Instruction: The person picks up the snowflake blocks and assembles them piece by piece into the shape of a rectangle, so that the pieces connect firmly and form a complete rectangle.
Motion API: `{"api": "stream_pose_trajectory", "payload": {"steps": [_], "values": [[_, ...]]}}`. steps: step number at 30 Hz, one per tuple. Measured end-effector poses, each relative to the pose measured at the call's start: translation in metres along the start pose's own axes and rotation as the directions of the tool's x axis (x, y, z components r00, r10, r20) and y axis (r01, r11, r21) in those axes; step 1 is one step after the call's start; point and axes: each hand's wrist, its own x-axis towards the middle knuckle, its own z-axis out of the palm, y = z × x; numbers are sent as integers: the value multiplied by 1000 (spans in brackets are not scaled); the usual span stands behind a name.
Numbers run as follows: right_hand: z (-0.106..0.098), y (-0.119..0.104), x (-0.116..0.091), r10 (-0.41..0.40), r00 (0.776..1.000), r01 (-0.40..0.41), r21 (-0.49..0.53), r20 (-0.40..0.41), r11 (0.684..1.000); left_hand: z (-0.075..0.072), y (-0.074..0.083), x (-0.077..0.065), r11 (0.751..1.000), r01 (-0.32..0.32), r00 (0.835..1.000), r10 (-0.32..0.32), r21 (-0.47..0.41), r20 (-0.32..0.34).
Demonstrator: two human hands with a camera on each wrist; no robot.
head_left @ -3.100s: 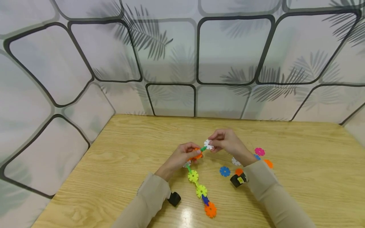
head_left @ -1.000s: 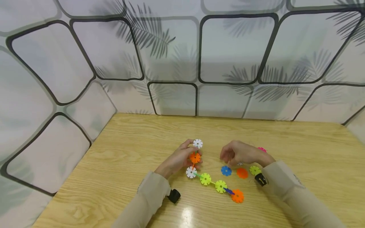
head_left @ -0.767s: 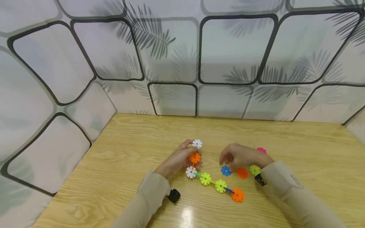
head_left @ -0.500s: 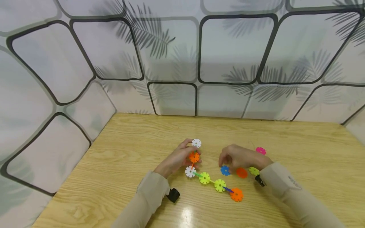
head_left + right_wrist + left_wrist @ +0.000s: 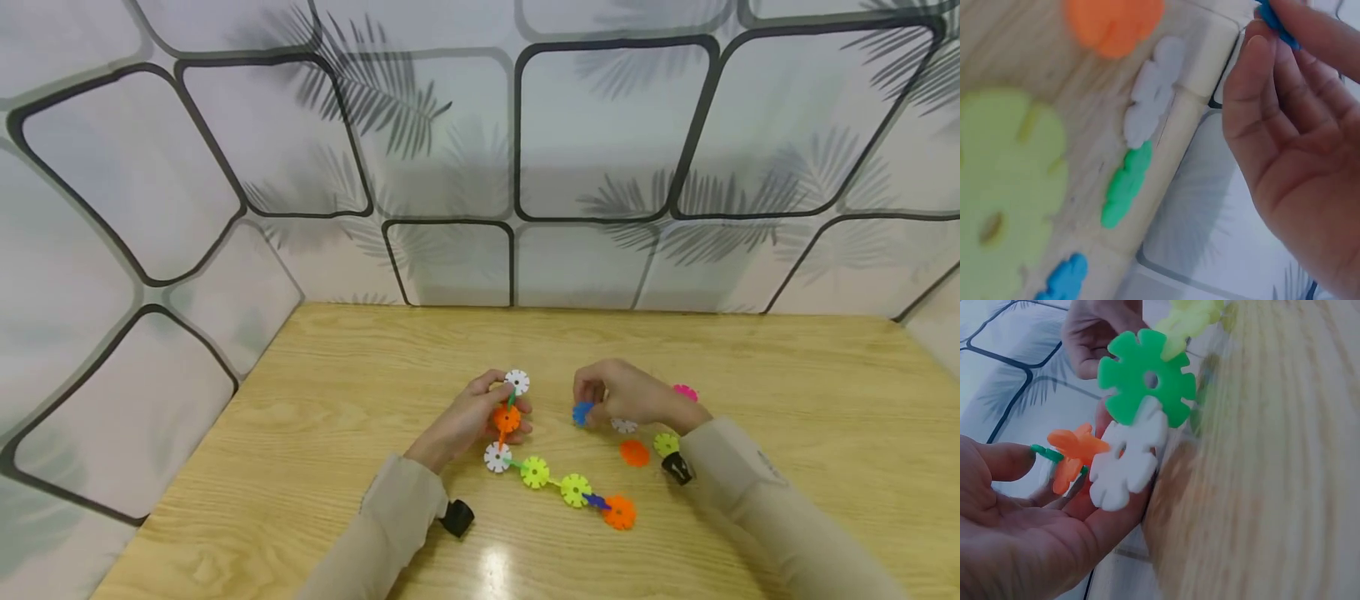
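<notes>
My left hand (image 5: 461, 421) holds the upper end of a chain of slotted snowflake discs (image 5: 535, 472), its thumb near the white end disc (image 5: 517, 382). Below that come an orange disc (image 5: 506, 418) and a second white disc (image 5: 497, 457). From there the chain runs right along the table to another orange disc (image 5: 619, 512). In the left wrist view a green disc (image 5: 1122, 378) links into the chain. My right hand (image 5: 633, 392) pinches a loose blue disc (image 5: 582, 414) between thumb and fingers, apart from the chain.
Around the right hand lie loose discs: orange (image 5: 634, 453), yellow (image 5: 666, 444), white (image 5: 624, 425) and pink (image 5: 686, 392). The right wrist view also shows a green disc (image 5: 1125, 184) and another blue disc (image 5: 1063, 278). A patterned wall covering (image 5: 585, 267) backs the wooden table (image 5: 337, 375).
Earlier, both hands were at the chain's upper end. The right hand then moved to the loose discs, took the blue one and lifted it slightly. The left hand keeps holding the chain, which has swung rightward.
</notes>
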Motion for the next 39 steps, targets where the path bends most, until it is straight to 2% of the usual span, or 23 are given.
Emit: {"api": "stream_pose_trajectory", "payload": {"steps": [7,11,16,27,35,39], "values": [[-4,1,4,19,996,-7,122,-91,992,-1,0,0,1000,-6,1000,6,15,-21],[-4,1,7,80,989,-56,181,-127,982,-2,-1,2,994,-23,997,31,102,-69],[-4,-1,10,150,979,-113,245,-138,963,-1,-1,3,976,-41,991,68,216,-119],[3,-8,17,195,969,-124,381,-152,916,-1,1,2,974,-44,983,82,224,-163],[8,-10,22,201,967,-126,394,-156,911,-2,0,4,966,-32,978,83,256,-190],[10,-10,24,211,965,-132,408,-157,903,-2,0,4,971,-32,980,77,237,-185]]}}
